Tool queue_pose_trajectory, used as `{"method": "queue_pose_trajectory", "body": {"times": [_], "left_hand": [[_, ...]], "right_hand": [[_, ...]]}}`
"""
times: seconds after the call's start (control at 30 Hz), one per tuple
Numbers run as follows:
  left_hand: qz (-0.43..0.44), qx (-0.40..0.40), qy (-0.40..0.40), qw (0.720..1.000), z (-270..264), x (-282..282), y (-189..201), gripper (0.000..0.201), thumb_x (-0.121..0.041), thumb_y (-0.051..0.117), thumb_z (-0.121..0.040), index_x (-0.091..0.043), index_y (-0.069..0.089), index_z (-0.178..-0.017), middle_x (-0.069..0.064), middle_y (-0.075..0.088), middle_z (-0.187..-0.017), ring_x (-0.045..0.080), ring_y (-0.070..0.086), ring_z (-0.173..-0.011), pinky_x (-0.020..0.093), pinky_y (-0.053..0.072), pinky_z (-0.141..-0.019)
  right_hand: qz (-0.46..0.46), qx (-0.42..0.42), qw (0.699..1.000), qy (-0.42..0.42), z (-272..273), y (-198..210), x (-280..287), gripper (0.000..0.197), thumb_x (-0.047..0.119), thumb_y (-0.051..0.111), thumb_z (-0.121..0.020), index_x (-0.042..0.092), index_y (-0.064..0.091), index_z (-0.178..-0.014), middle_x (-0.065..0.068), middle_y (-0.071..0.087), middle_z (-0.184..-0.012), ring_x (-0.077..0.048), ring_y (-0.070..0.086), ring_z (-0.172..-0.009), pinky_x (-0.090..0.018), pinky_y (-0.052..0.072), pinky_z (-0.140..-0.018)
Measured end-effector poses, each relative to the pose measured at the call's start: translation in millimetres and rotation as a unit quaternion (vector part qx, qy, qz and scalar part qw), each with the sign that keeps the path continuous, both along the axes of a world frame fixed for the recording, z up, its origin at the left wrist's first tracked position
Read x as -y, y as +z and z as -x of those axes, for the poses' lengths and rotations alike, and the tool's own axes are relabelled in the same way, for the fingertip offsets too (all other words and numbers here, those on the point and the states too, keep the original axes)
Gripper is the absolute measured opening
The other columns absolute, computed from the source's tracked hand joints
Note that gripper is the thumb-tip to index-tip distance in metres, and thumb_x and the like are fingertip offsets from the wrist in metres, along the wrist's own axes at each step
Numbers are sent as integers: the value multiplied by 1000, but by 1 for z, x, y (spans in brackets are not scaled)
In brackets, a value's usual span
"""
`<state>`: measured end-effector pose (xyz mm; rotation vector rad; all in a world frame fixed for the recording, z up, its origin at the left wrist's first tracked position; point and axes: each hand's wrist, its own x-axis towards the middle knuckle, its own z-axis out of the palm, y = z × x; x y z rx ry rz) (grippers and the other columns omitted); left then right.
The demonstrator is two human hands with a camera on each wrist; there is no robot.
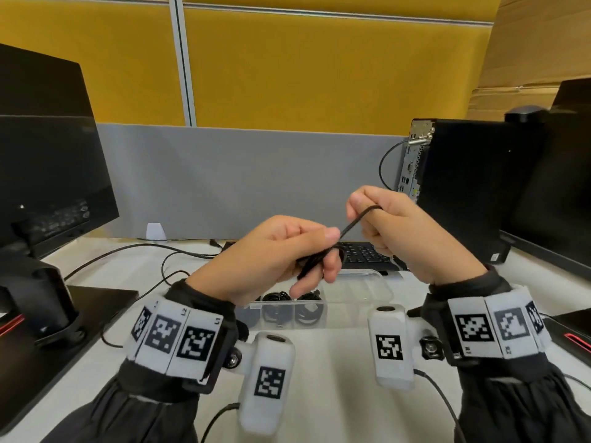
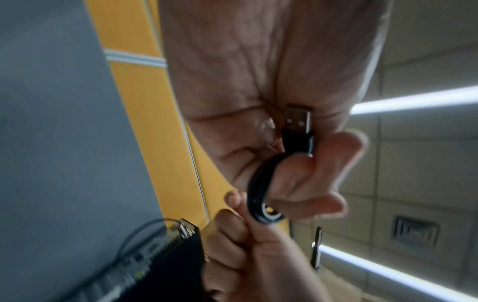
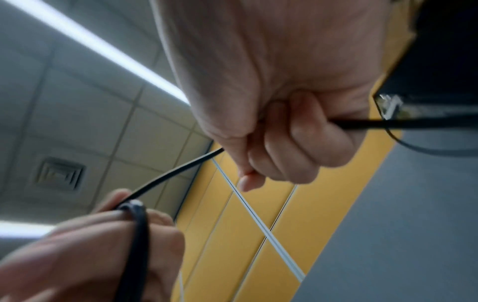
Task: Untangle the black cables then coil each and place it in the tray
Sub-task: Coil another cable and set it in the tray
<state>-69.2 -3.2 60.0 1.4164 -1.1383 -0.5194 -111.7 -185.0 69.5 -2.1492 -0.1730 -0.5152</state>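
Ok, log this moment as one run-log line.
stage: coiling | left hand: holds USB cable coil | right hand: grips free end | tray: coiled cables inside

Black cable [image 1: 355, 222], clear tray [image 1: 358, 292], yellow wall panels [image 1: 319, 68], grey divider [image 1: 240, 180].

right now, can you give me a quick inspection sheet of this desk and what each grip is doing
surface: white desk, bare patch in front of the tray.
job's things: clear tray with coiled black cables in its left compartments; one black cable in the air, partly coiled.
clutter: keyboard behind the tray.
grips: left hand holds the coil, USB plug at its palm; right hand pinches the free run.
cables: thin black leads trail across the desk at left.
surroundings: monitor at left, computer tower at right, grey divider, yellow panels behind.
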Motion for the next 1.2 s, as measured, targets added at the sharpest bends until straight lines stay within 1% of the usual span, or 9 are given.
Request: {"method": "queue_pose_trajectory", "body": {"times": [0.17, 0.23, 0.33, 0.47, 0.63, 0.73, 0.87, 1.03, 1.2], "left_hand": [[99, -50, -73, 991, 12, 9, 1, 27, -22, 53, -90, -18, 71, -71, -3, 66, -57, 4, 53, -45, 14, 43, -60], [231, -120, 5, 965, 10, 12, 6, 27, -18, 48, -87, -10, 72, -81, 1, 71, -70, 8, 65, -63, 16, 51, -65], [341, -103, 218, 908, -17, 4, 8, 19, -7, 45, -95, -4, 63, -94, 3, 74, -85, 14, 70, -86, 22, 53, -82], [123, 150, 428, 883, -35, -10, -1, 21, -15, 45, -98, -14, 64, -88, -5, 70, -76, 4, 66, -77, 19, 48, -80], [-29, 32, 169, 985, -7, -5, 7, 42, -25, 35, -99, -3, 60, -74, 16, 59, -55, 13, 60, -55, 22, 50, -67], [45, -37, 53, 997, 4, 3, 7, 32, -29, 43, -90, -3, 58, -77, 6, 61, -55, 13, 57, -56, 20, 49, -64], [150, -57, 196, 967, -13, 16, -8, 14, -13, 50, -94, -7, 62, -96, 1, 73, -80, 9, 68, -86, 23, 53, -76], [-31, 278, 403, 871, -30, 11, -18, 18, -18, 46, -97, -15, 56, -83, -13, 62, -69, -14, 58, -69, 4, 41, -68], [-51, 53, 179, 981, -16, 4, -8, 47, -36, 37, -96, -6, 59, -69, 10, 57, -47, 12, 57, -53, 21, 50, -67]], "right_hand": [[30, -2, 1000, -5, -10, -8, -14, 17, 23, 41, -99, 16, 53, -90, 11, 49, -58, -6, 44, -52, -22, 40, -52], [165, -13, 986, 20, -9, -14, -23, 20, 29, 41, -98, 19, 47, -115, 16, 56, -75, 6, 52, -64, -12, 45, -67], [271, -78, 956, 80, 12, -11, -40, 14, 34, 37, -100, 21, 42, -104, 8, 48, -63, -1, 45, -53, -16, 37, -54], [298, 67, 951, 45, 29, 3, -47, 19, 32, 40, -99, 24, 55, -89, 9, 40, -52, -5, 44, -53, -22, 32, -51], [152, 301, 932, -132, 8, 0, -20, 13, 26, 55, -94, 23, 63, -85, 13, 55, -60, -6, 49, -53, -18, 35, -52], [195, 151, 957, -151, -20, -24, -7, 21, 37, 38, -98, 34, 59, -99, 1, 67, -82, -18, 61, -72, -39, 50, -68], [333, -34, 942, -5, -27, -41, -28, 31, 42, 29, -98, 35, 49, -121, -2, 67, -105, -19, 63, -89, -39, 50, -80], [296, -6, 953, 63, 0, -9, -27, 21, 26, 44, -98, 24, 63, -90, 31, 54, -59, 6, 50, -57, -14, 34, -57], [136, 110, 985, -8, -1, 0, 0, 22, 22, 47, -97, 18, 63, -82, 14, 43, -46, -6, 36, -43, -13, 28, -46]]}}
